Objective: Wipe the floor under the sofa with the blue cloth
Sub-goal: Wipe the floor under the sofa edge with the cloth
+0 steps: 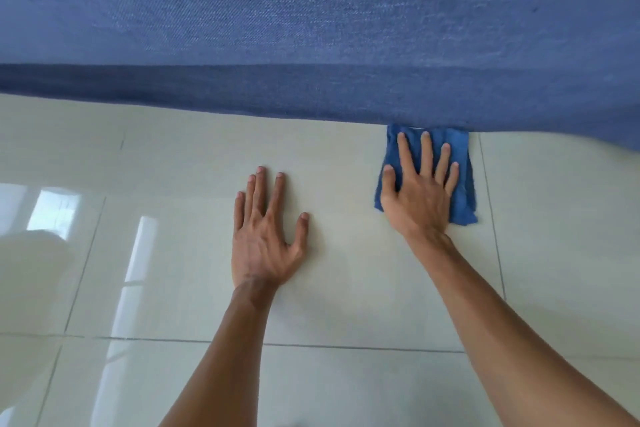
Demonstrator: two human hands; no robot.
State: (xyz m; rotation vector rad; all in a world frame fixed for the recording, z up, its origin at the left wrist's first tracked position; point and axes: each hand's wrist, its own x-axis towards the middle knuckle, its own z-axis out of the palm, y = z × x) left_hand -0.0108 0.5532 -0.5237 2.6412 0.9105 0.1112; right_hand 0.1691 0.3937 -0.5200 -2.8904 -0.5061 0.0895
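Blue woven upholstery with a fine diagonal weave fills the upper part of the view: the front of the sofa [311, 28], whose darker lower band hangs down to the floor [346, 288]. The floor is glossy pale tile with thin grey grout lines, and it mirrors bright window light at the left.

The blue cloth [462, 180] is a folded, roughly rectangular pad of napped fabric with frayed edges, lying flat on the tile. Its long axis runs from the wrist side of the right hand [417, 198] toward the sofa, along the line of the fingers. Its far edge, just beyond the fingertips, meets the sofa's lower edge; whether any of it reaches underneath cannot be told. The right hand lies palm-down on the cloth, fingers straight and spread, pressing rather than gripping; the palm covers the cloth's near left part.

The left hand [265, 239] lies flat on bare tile, fingers extended and slightly spread, holding nothing, its fingertips well short of the sofa. The space under the sofa is hidden.
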